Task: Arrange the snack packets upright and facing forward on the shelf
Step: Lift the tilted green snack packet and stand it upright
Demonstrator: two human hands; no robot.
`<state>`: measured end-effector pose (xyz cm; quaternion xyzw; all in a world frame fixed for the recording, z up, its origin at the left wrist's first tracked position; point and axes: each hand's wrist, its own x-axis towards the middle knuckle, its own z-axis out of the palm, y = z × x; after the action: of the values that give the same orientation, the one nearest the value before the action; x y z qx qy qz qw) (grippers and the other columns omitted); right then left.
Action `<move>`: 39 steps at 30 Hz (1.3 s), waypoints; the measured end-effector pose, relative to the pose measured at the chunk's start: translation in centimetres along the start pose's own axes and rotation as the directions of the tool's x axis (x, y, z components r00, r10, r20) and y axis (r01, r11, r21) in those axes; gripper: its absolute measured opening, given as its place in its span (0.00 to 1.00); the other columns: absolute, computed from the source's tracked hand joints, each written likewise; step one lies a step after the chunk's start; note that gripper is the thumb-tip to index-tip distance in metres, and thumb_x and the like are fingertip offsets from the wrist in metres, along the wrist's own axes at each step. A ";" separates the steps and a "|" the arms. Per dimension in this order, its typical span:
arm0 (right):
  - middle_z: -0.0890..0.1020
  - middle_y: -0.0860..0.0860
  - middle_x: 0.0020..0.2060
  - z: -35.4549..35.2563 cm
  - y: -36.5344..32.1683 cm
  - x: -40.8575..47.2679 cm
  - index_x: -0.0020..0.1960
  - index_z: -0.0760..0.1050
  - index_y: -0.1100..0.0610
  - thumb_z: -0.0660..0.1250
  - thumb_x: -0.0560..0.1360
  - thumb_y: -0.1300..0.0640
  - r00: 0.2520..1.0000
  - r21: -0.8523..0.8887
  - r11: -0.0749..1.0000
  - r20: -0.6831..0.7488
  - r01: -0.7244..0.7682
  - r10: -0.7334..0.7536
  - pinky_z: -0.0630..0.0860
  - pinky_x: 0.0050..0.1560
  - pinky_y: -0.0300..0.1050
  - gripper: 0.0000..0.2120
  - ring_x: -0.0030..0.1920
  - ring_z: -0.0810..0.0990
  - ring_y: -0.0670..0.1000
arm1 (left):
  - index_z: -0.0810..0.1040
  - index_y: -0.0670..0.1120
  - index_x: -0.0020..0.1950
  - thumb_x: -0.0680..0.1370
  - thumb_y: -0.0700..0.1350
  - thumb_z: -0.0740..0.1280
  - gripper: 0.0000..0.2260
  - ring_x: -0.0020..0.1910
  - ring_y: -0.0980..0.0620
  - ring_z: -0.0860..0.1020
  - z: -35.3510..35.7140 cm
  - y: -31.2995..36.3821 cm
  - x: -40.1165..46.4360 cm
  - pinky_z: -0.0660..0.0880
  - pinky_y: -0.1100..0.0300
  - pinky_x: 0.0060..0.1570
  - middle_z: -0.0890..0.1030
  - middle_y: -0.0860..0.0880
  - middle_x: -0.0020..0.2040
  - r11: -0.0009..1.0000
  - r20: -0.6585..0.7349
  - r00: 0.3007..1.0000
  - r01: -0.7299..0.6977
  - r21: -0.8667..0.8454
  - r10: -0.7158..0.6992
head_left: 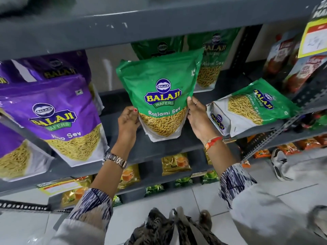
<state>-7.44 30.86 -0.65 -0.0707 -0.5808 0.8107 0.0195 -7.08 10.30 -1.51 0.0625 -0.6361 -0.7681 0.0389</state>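
A green Ratlami Sev packet [159, 82] stands upright with its label facing me on the grey shelf [177, 144]. My left hand [128, 121] grips its lower left edge and my right hand [198, 117] grips its lower right edge. Behind it stand two more green packets [210, 55], upright. To the right another green packet [251, 106] lies on its side on the same shelf. Purple Aloo Sev packets [56, 114] stand upright at the left.
The shelf above [123, 27] overhangs the packets. Red pouches [283, 55] and a yellow price tag [313, 36] sit at the right. Lower shelves hold yellow and green packets [175, 163]. A shoe [281, 163] shows on the tiled floor.
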 end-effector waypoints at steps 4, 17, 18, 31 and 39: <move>0.82 0.49 0.52 -0.4 0.0 -0.2 0.57 0.76 0.54 0.58 0.79 0.55 0.999 -0.026 1.000 0.036 0.000 0.001 0.77 0.52 0.39 0.11 0.51 0.82 0.43 | 0.74 0.49 0.43 0.79 0.40 0.57 0.09 0.37 0.61 0.81 0.4 -0.1 -0.1 0.80 0.64 0.41 0.84 0.57 0.36 1.000 -0.051 0.999 -0.002 0.002 0.002; 0.80 0.51 0.41 -11.8 -2.1 -3.5 0.44 0.75 0.53 0.61 0.74 0.64 0.675 -0.137 0.942 -0.666 0.306 -0.316 0.77 0.44 0.44 0.07 0.41 0.80 0.49 | 0.71 0.52 0.46 0.77 0.42 0.61 0.04 0.39 0.54 0.72 13.7 -1.0 -6.7 0.69 0.61 0.41 0.74 0.50 0.40 0.764 -0.014 0.791 -0.586 0.269 0.612; 0.80 0.51 0.41 -13.0 -1.8 -3.3 0.43 0.73 0.55 0.60 0.74 0.66 0.657 -0.090 0.958 -0.710 0.273 -0.255 0.77 0.45 0.40 0.07 0.40 0.80 0.45 | 0.72 0.50 0.48 0.77 0.43 0.60 0.03 0.39 0.52 0.73 15.4 -1.1 -6.3 0.69 0.60 0.41 0.75 0.47 0.40 0.767 0.108 0.818 -0.569 0.297 0.565; 0.77 0.65 0.39 -20.4 -1.2 -1.9 0.45 0.68 0.58 0.59 0.78 0.62 0.781 0.370 0.923 -0.543 -0.108 0.309 0.82 0.42 0.43 0.04 0.37 0.82 0.53 | 0.66 0.46 0.28 0.75 0.45 0.65 0.17 0.31 0.53 0.67 31.7 -3.8 6.6 0.65 0.61 0.34 0.71 0.47 0.26 0.573 0.480 0.824 -0.246 0.781 -0.300; 0.77 0.50 0.35 -21.8 -1.0 -3.6 0.47 0.73 0.58 0.56 0.80 0.60 0.868 0.451 0.889 -0.405 -0.083 0.287 0.74 0.37 0.38 0.08 0.32 0.76 0.45 | 0.76 0.44 0.26 0.65 0.46 0.75 0.12 0.27 0.57 0.72 28.8 -5.2 6.0 0.70 0.56 0.37 0.77 0.55 0.22 0.719 0.351 0.914 -0.103 0.687 -0.204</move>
<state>-0.94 51.28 -6.25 -0.3116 -0.3621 0.8737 0.0916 -17.12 38.40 -1.63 -0.0693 -0.8683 -0.4707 -0.1404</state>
